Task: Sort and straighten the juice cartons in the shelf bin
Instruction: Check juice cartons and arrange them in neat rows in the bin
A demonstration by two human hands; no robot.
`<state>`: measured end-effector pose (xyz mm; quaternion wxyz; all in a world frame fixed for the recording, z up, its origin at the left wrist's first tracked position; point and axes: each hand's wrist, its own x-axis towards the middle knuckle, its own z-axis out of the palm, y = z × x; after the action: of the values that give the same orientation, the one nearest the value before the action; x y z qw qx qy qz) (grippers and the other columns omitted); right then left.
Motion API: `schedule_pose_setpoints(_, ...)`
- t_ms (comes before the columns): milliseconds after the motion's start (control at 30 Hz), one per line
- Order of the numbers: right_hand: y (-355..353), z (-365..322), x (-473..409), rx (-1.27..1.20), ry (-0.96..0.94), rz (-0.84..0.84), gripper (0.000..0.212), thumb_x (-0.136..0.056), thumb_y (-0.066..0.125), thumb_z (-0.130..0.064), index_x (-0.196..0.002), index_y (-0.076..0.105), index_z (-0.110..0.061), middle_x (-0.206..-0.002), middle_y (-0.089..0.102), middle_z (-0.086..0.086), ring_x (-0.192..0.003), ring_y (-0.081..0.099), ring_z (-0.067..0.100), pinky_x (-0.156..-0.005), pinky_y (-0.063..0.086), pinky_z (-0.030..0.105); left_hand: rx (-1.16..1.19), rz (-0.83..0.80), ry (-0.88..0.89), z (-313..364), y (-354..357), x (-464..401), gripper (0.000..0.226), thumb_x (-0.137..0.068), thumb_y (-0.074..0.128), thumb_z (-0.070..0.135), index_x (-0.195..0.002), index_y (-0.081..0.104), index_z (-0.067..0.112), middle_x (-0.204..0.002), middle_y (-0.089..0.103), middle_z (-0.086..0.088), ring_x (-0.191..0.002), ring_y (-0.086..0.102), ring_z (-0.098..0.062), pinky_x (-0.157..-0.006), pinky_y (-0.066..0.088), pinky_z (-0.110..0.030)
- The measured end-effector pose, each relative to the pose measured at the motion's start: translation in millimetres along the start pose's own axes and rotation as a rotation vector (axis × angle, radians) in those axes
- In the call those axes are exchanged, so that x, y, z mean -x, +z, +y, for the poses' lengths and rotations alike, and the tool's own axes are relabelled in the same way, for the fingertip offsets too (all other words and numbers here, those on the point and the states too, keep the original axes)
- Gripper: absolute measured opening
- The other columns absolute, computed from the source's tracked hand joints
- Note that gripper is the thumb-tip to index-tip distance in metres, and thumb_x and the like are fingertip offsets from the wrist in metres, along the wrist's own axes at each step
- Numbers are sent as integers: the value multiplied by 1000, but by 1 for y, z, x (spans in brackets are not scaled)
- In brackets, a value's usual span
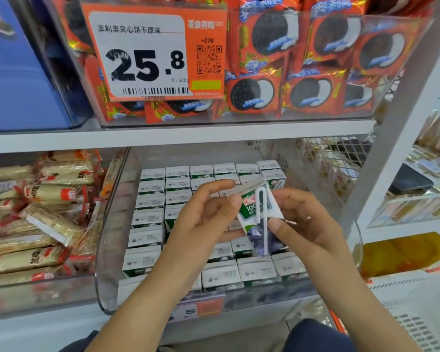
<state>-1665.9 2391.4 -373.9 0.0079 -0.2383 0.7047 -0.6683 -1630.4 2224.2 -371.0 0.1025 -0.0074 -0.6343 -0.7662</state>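
A small green and white juice carton (pixel 255 214) with a white straw on its side is held tilted above the clear shelf bin (pixel 107 252). My left hand (pixel 206 214) pinches its top edge with thumb and fingers. My right hand (pixel 302 219) grips its right side, thumb pressing near the straw. Below, several rows of matching cartons (pixel 150 196) stand upright in the bin, white tops showing. My hands hide the cartons in the bin's middle.
Wrapped beige snack bars (pixel 36 214) fill the bin to the left. An upper shelf bin holds red cookie packs (pixel 313 62) behind a big orange price tag (pixel 153 54). A white shelf post (pixel 401 138) rises at the right, wire mesh (pixel 323 163) behind it.
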Motion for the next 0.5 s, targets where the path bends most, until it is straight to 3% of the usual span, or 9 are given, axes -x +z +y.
schedule_pose_setpoints(133, -4, -6, 1, 9, 12, 45, 30, -73, 68, -27, -103, 68, -27, -101, 72, -1, -95, 66, 23, -84, 51, 56, 2, -46, -65, -2, 0, -1, 54, -65, 74, 27, -117, 60, 25, -103, 73, -1, -91, 71, -16, -72, 57, -25)
schedule_pose_setpoints(333, 0, -3, 7, 159, -74, 133, 40, -74, 78, -13, -104, 62, -35, -102, 67, -20, -97, 61, 3, -78, 47, 13, 92, -38, -133, -11, 3, -3, 43, -65, 70, 15, -106, 67, 29, -101, 74, -3, -94, 71, -20, -74, 58, -29)
schedule_pose_setpoints(400, 1, -3, 8, 184, -93, 135, 47, -74, 78, -13, -108, 57, -37, -103, 66, -23, -99, 60, 0, -79, 45, 10, 126, -29, -149, -12, 4, -3, 43, -66, 68, 13, -106, 67, 27, -102, 74, -5, -94, 71, -21, -75, 58, -30)
schedule_pose_setpoints(500, -1, -5, 7, 171, -70, 140, 51, -72, 76, -33, -117, 53, -41, -104, 66, -25, -101, 60, -3, -81, 43, 7, 190, -21, -186, -11, 5, -3, 46, -68, 68, 12, -114, 64, 18, -107, 72, -9, -97, 70, -23, -77, 58, -32)
